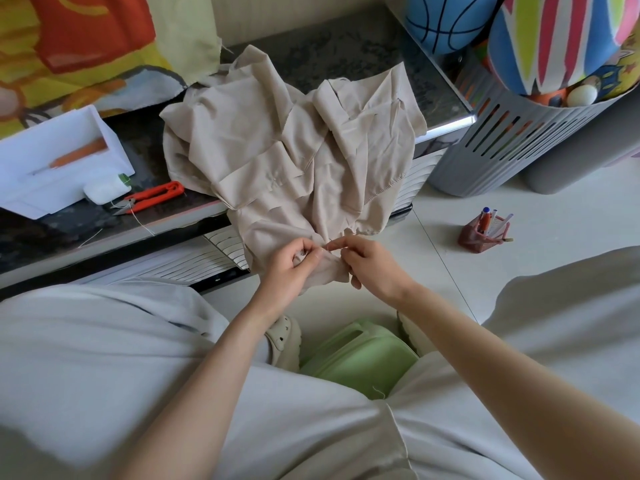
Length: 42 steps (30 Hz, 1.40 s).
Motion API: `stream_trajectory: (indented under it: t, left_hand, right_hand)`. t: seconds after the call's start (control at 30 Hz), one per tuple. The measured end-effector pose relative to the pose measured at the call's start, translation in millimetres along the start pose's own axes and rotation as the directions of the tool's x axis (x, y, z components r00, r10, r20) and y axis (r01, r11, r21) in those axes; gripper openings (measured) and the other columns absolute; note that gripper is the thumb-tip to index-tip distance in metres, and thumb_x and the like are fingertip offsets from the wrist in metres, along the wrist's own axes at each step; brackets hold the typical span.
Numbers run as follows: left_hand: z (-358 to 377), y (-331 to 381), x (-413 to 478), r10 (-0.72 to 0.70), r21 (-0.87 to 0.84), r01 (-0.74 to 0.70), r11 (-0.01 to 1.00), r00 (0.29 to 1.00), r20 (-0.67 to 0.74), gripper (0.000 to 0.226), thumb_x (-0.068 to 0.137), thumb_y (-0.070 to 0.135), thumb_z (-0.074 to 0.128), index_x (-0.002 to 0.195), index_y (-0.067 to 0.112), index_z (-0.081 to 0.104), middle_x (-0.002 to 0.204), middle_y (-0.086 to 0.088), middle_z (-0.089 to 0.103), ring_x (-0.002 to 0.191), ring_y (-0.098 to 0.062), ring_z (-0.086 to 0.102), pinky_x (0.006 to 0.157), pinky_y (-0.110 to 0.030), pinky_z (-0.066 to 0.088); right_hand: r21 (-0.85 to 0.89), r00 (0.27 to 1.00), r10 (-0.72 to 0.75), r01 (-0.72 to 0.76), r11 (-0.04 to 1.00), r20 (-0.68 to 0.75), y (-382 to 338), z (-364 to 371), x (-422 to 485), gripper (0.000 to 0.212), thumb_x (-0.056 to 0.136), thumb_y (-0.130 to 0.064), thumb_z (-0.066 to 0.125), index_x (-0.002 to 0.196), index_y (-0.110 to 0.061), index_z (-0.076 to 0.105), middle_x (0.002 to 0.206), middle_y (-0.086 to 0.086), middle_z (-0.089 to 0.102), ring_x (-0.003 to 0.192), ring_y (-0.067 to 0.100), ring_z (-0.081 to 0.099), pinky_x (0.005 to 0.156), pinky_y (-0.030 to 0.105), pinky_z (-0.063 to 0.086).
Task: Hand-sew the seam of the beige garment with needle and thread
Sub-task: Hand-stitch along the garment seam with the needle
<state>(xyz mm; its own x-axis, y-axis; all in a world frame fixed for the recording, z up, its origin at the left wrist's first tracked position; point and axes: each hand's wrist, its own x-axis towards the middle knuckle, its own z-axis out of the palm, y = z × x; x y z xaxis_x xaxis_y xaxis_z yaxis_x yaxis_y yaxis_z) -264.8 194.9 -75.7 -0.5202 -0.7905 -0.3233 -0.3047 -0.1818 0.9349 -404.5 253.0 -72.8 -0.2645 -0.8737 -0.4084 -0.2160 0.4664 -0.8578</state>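
Two bare hands: left hand (289, 268), right hand (367, 266), fingertips nearly meeting.

One beige garment (291, 157), its lower edge pinched in both sets of fingers.

One needle, barely visible, between the fingertips; too small to confirm.

One pair of orange thread snips (152, 196), well left of the fingers.

One white thread spool (105, 191), just left of the snips.

One white box (52, 161), holding one orange-handled tool (78, 155).

One blue basketball (446, 19), far above-right of the fingers.

One grey slotted basket (519, 133).

One pen holder (483, 233), right of the fingers; pen count unclear.

One green stool (360, 358), below the fingers.

Two cream clogs; left one (285, 341) clearer.
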Motion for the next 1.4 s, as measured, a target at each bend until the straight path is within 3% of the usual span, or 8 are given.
stream_trajectory:
  t: [0.17,0.27,0.5,0.7,0.87,1.03,1.3,1.4]
  left_hand:
    - [-3.4,3.5,-0.7,-0.008,-0.070,0.008,0.998,1.000,-0.009,0.016,0.095,0.011,0.053,0.080,0.016,0.053,0.048,0.015,0.038,0.041,-0.001,0.026,0.038,-0.013,0.023]
    - [-5.1,4.9,-1.2,-0.021,-0.112,0.020,0.993,1.000,-0.003,0.015,0.095,0.012,0.054,0.081,0.015,0.053,0.049,0.013,0.035,0.041,-0.005,0.024,0.038,-0.014,0.020]
    - [-5.7,8.9,-3.5,-0.020,-0.076,0.017,0.997,0.999,-0.035,0.016,0.096,0.013,0.053,0.080,0.015,0.052,0.055,0.004,0.037,0.036,-0.002,0.028,0.036,-0.009,0.019]
    - [-6.8,9.5,-4.4,-0.041,-0.090,0.038,0.995,0.998,-0.037,0.018,0.096,0.012,0.052,0.078,0.015,0.051,0.056,0.001,0.033,0.037,-0.004,0.025,0.036,-0.010,0.018]
    - [-4.5,8.1,-3.0,-0.059,-0.114,0.054,0.992,0.997,-0.046,0.018,0.096,0.012,0.053,0.078,0.015,0.052,0.051,0.010,0.033,0.037,-0.001,0.024,0.035,-0.009,0.018]
    - [-4.2,9.1,-3.5,-0.063,-0.114,0.058,0.992,0.997,-0.046,0.018,0.097,0.012,0.052,0.079,0.014,0.050,0.056,0.002,0.027,0.038,-0.003,0.019,0.035,-0.011,0.017]
    - [-1.8,14.1,-3.4,-0.066,-0.119,0.060,0.991,0.997,-0.045,0.020,0.097,0.010,0.050,0.078,0.012,0.048,0.044,0.012,0.030,0.034,-0.001,0.019,0.033,-0.011,0.016]
    - [0.7,14.1,-1.5,-0.086,-0.110,0.083,0.990,0.996,-0.022,0.022,0.098,0.011,0.048,0.077,0.013,0.046,0.037,0.011,0.030,0.030,0.000,0.021,0.032,-0.010,0.015]
  right_hand:
    - [0.049,0.996,0.055,-0.059,0.997,0.063,4.5,-1.5,-2.0,0.013,0.096,-0.004,0.043,0.095,-0.010,0.054,0.061,0.000,0.051,0.047,0.013,0.049,0.051,0.016,0.044]
    - [0.107,0.994,0.052,-0.062,0.992,0.096,3.1,-2.5,-3.9,0.018,0.097,-0.007,0.045,0.082,-0.014,0.053,0.061,0.000,0.050,0.046,0.011,0.052,0.052,0.020,0.049]
    - [0.213,0.991,-0.017,-0.012,0.977,0.133,-1.9,-2.1,-6.4,0.019,0.097,-0.006,0.046,0.081,-0.013,0.053,0.059,0.003,0.040,0.046,0.005,0.043,0.052,0.018,0.050]
    - [0.239,0.986,-0.033,-0.007,0.971,0.163,-0.3,-4.3,-6.4,0.019,0.098,-0.005,0.045,0.082,-0.012,0.054,0.062,0.005,0.046,0.051,0.006,0.052,0.062,0.020,0.054]
    - [0.289,0.984,-0.055,0.003,0.957,0.171,5.0,-3.9,-5.9,0.022,0.098,-0.001,0.043,0.081,-0.012,0.053,0.072,0.011,0.054,0.062,0.014,0.056,0.068,0.018,0.053]
    - [0.272,0.983,-0.033,-0.017,0.962,0.181,7.3,-2.5,-3.6,0.021,0.098,-0.002,0.043,0.081,-0.011,0.052,0.070,0.010,0.056,0.059,0.007,0.059,0.069,0.017,0.053]
    - [0.342,0.977,-0.024,-0.052,0.938,0.213,5.2,-2.6,-6.1,0.021,0.099,-0.003,0.040,0.083,-0.011,0.050,0.091,0.021,0.058,0.083,0.031,0.060,0.083,0.026,0.054]
    - [0.360,0.979,-0.022,-0.055,0.932,0.205,6.0,-0.6,-6.8,0.022,0.100,-0.003,0.039,0.083,-0.011,0.051,0.093,0.023,0.058,0.089,0.033,0.059,0.083,0.025,0.054]
